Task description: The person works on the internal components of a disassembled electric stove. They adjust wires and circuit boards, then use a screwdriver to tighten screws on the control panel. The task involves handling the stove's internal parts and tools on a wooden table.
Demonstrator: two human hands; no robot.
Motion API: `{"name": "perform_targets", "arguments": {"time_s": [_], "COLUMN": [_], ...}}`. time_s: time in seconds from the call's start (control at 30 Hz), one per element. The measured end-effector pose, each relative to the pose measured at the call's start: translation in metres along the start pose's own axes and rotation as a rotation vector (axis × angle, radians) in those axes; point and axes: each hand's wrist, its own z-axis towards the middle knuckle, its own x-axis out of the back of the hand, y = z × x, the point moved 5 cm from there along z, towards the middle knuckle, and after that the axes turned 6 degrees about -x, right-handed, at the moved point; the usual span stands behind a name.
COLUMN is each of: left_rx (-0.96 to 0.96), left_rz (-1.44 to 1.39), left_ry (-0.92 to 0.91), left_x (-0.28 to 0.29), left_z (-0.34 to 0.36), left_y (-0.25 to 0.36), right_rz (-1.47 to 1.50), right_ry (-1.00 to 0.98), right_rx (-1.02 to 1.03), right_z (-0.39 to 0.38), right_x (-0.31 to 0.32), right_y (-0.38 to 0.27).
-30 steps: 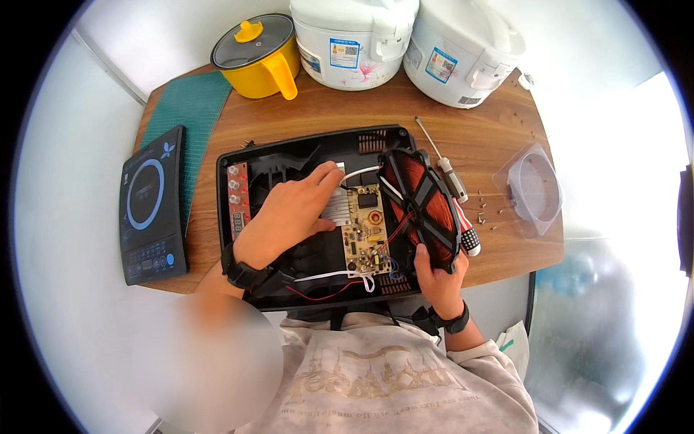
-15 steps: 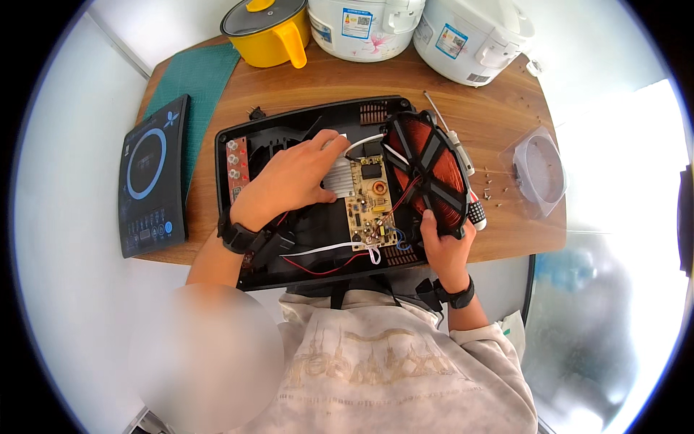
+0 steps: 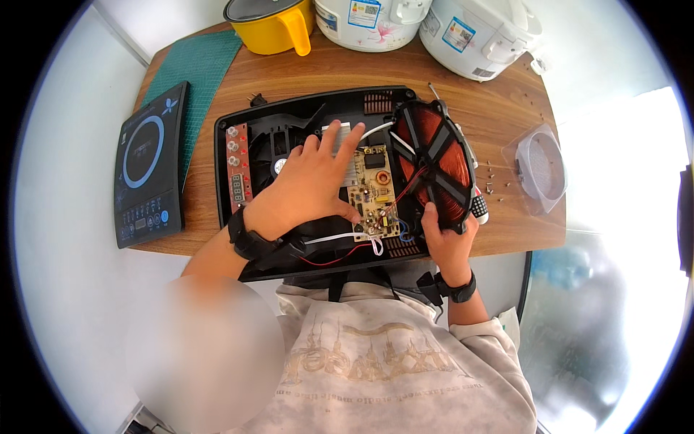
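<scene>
An opened induction cooker's black housing (image 3: 325, 108) lies on the table. Inside it are a tan circuit board (image 3: 376, 197), a ridged metal heat sink (image 3: 350, 174) and a red display board (image 3: 238, 163) at the left. My left hand (image 3: 307, 184) is spread over the heat sink, which it partly hides, with the thumb at the circuit board's left edge. At the housing's right side, a round copper induction coil (image 3: 457, 168) with black ribs stands tilted. My right hand (image 3: 452, 242) grips its near rim, thumb on top. Red and white wires run from the coil toward the board.
A black glass cooktop panel (image 3: 148, 170) leans at the left beside a green cutting mat (image 3: 206, 65). A yellow pot (image 3: 271, 36) and two white rice cookers (image 3: 369, 32) stand behind. Loose screws (image 3: 490, 189) and a clear plastic tray (image 3: 541, 170) lie at the right.
My left hand has spread its fingers, and its thumb has come nearer toward the circuit board. More of the fan and display board shows. My right hand still holds the coil.
</scene>
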Motion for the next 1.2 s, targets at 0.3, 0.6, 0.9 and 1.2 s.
{"name": "perform_targets", "arguments": {"time_s": [0.3,0.6,0.9,1.2], "left_rx": [0.005,0.044,0.114,0.133], "left_rz": [0.117,-0.015,-0.037,-0.04], "left_ry": [0.045,0.061,0.045,0.048], "left_x": [-0.007,0.0,-0.001,-0.009], "left_z": [0.0,0.007,0.015,0.017], "left_y": [0.011,0.012,0.009,-0.001], "right_rz": [-0.023,0.015,0.008,-0.001], "right_ry": [-0.06,-0.041,-0.044,-0.034], "right_rx": [0.122,0.088,0.059,0.073], "right_z": [0.006,0.01,0.013,0.011], "right_x": [0.005,0.014,0.014,0.005], "right_y": [-0.018,-0.012,-0.004,0.003]}}
